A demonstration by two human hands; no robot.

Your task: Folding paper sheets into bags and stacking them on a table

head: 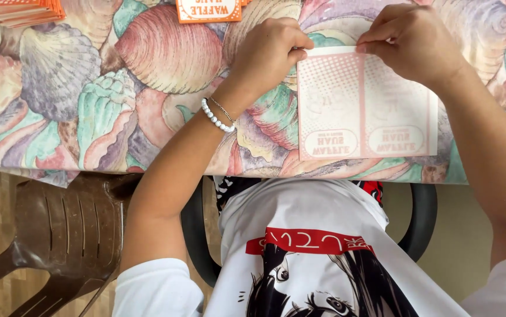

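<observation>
A flat white paper sheet (364, 105) printed faintly in pink lies on a table covered with a seashell-patterned cloth (88, 100). My left hand (270, 50) pinches the sheet's far left corner, fingers curled. My right hand (414, 38) pinches the far edge near the middle of the sheet. My left wrist carries a white bead bracelet (216, 116) and a thin chain. The sheet's near edge reaches almost to the table's front edge.
A stack of orange printed papers (21, 12) lies at the far left corner. Another orange-and-white printed piece (209, 10) lies at the far middle. A brown plastic chair (65, 229) stands left of me, below the table edge.
</observation>
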